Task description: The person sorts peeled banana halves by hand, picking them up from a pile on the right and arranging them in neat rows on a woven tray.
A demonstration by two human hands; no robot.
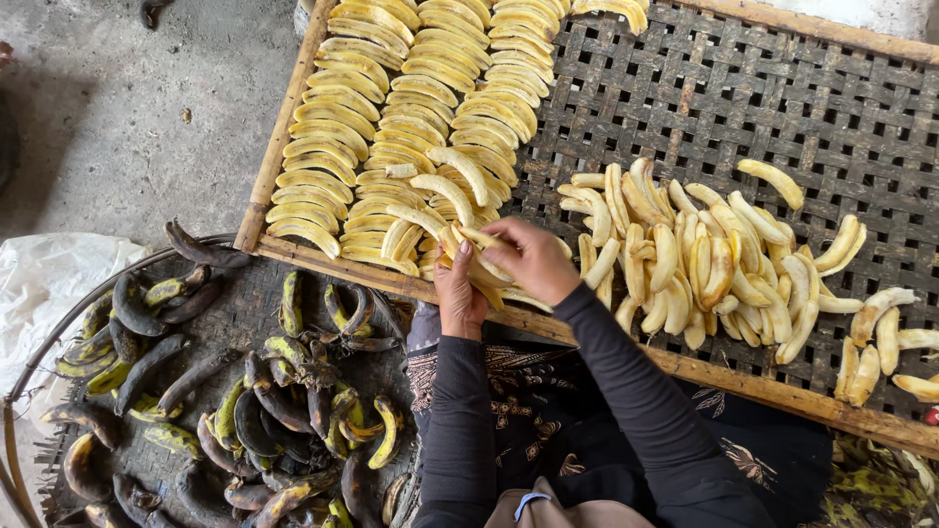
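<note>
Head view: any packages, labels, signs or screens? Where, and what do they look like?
None in view: no label, sign or screen.
Closest thing: crumpled white plastic sheet or bag, left edge on the grey floor, unprinted as far as visible.
The hands, left hand and right hand, hold only peeled yellow banana pieces over the woven bamboo tray.

Matt woven-bamboo tray (782,88), wooden rim

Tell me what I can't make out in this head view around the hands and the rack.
- Left hand: palm hidden, only its back shows; grip unclear.
- Right hand: fingertips buried among peeled bananas; what they pinch is unclear.
- Rack: cut off by the top and right edges.
- Basket of peels: cut off by the bottom edge.
</note>
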